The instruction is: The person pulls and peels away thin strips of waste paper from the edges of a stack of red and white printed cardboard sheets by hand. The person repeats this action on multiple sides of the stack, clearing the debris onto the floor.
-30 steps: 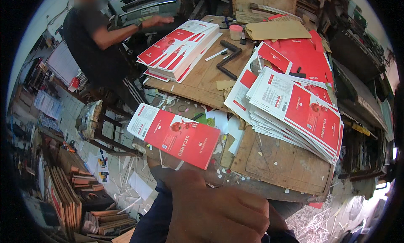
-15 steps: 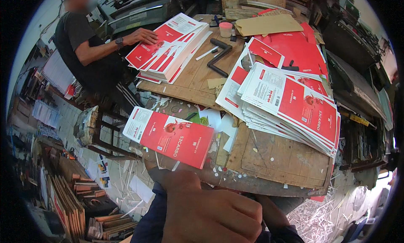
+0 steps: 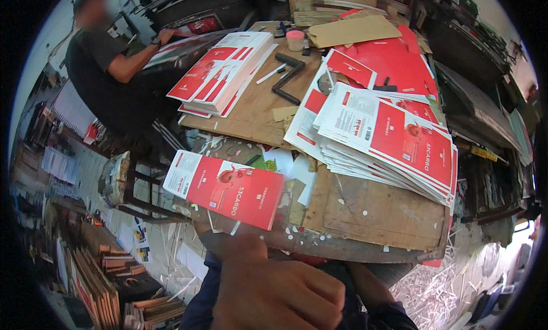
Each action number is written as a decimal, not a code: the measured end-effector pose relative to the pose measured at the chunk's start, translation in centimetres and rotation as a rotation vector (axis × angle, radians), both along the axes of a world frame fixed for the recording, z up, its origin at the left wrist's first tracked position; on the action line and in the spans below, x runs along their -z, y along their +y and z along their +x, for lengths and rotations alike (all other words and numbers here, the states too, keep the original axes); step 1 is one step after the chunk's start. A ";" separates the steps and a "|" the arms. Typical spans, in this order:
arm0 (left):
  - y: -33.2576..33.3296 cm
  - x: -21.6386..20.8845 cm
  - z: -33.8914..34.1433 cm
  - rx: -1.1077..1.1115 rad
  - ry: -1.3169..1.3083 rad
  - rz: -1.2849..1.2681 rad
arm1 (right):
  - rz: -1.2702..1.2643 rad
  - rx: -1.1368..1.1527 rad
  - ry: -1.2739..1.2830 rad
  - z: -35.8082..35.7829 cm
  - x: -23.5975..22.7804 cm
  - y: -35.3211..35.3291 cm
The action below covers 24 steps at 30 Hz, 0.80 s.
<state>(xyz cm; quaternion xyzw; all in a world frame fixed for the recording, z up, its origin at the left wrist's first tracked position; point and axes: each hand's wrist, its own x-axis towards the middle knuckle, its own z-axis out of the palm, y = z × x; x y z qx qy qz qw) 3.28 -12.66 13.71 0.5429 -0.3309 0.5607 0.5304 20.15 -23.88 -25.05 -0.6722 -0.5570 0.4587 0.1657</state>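
Note:
Close in front, my left hand (image 3: 279,293) is closed, its knuckles showing and its fingers curled out of sight. Whether anything is inside them is hidden. My right forearm (image 3: 371,287) shows low beside it, but the right hand itself cannot be seen. Past the left hand, a red and white printed cardboard piece (image 3: 242,196) lies near the front edge of the wooden table (image 3: 377,216), apart from the hand. A tall stack of similar printed sheets (image 3: 388,136) stands to the right.
Another stack of printed sheets (image 3: 222,73) sits at the far left, beside a co-worker (image 3: 97,61). A dark angled crank-like bar (image 3: 285,79), a pink-lidded jar (image 3: 295,40) and brown card (image 3: 354,31) lie further back. Paper strips (image 3: 431,290) cover floor at right. A stool (image 3: 131,181) stands left.
The co-worker's hand has left the far-left stack and now rests over the dark equipment behind it. My view has shifted slightly; my left hand stays closed.

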 end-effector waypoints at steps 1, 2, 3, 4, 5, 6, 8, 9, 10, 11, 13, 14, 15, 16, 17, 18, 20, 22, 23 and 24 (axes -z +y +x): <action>0.4 0.0 -0.1 0.003 -0.081 -0.006 | 0.011 0.005 -0.003 0.1 0.2 -0.2; 0.7 0.3 0.2 0.004 -0.162 -0.010 | 0.026 0.007 -0.003 0.1 0.4 -0.3; 2.1 0.3 -1.1 0.111 0.062 0.074 | 0.033 0.025 -0.003 0.2 0.6 -0.7; 3.6 0.1 -2.3 0.223 0.283 0.166 | 0.056 0.032 -0.009 0.2 0.7 -0.9; 4.6 0.4 -3.1 0.180 0.412 0.161 | 0.094 0.036 -0.008 0.0 0.7 -1.3; 5.4 1.6 -2.9 0.099 0.390 0.117 | 0.147 0.033 -0.012 -0.2 0.5 -1.5; 7.1 3.9 -2.2 -0.188 0.507 -0.081 | 0.275 0.007 -0.002 -0.8 -1.0 -2.2; 8.3 4.7 -1.9 -0.349 0.635 -0.210 | 0.332 -0.022 0.025 -1.2 -2.4 -2.5; 9.4 5.3 -1.3 -0.524 0.821 -0.340 | 0.333 -0.071 0.091 -1.7 -4.4 -2.9; 11.0 6.0 0.0 -0.426 0.775 -0.337 | 0.191 -0.116 0.154 -1.9 -6.7 -2.7; 13.5 7.6 1.9 -0.544 0.969 -0.413 | -0.239 -0.236 0.493 -1.2 -12.8 -3.0; 14.8 8.6 2.9 -0.531 1.008 -0.403 | -0.087 -0.295 0.549 -0.8 -16.3 -3.2; 16.1 9.7 3.9 -0.643 1.103 -0.373 | 0.121 -0.324 0.618 -0.2 -19.8 -3.3; 17.2 10.8 4.8 -0.769 1.207 -0.353 | 0.247 -0.389 0.642 0.7 -23.2 -3.2; 18.3 11.7 5.4 -0.809 1.317 -0.356 | 0.443 -0.445 0.648 1.7 -26.4 -3.1; 19.1 12.7 6.0 -0.777 1.310 -0.333 | 0.559 -0.491 0.802 2.8 -29.1 -2.9; 20.3 14.1 7.0 -0.958 1.418 -0.284 | 0.837 -0.470 1.032 3.5 -34.0 -2.8; 21.1 14.8 7.6 -0.942 1.474 -0.271 | 0.997 -0.371 1.140 2.8 -36.9 -1.6; 21.3 15.0 7.8 -0.889 1.510 -0.275 | 1.210 -0.589 1.209 2.3 -37.5 -0.4; 21.4 15.1 8.0 -0.845 1.508 -0.281 | 1.320 -0.702 1.228 1.6 -38.4 -0.5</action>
